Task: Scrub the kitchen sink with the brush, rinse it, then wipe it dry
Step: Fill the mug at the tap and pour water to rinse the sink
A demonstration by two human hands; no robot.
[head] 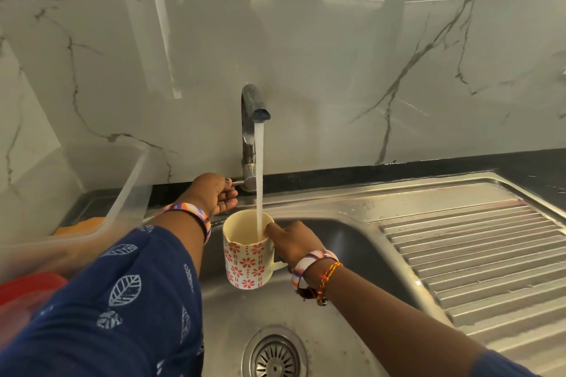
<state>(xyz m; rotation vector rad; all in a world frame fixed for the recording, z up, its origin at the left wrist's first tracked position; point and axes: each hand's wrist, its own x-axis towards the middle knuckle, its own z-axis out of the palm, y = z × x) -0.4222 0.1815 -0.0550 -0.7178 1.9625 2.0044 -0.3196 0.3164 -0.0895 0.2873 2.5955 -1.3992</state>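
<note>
Over the steel sink (346, 324), a cream mug (245, 257) patterned with red flowers is held by its handle in the curled fingers of the right hand (294, 243), with the forefinger laid over the rim, while water (259, 174) is poured into it from the tap (249, 131). The tap's lever (237, 182) is gripped by the left hand (216, 193). No writing can be read anywhere; a clear plastic tub (122, 193) is seen at the left, a ribbed drainboard (477, 254) at the right, the drain strainer (274, 356) below.
</note>
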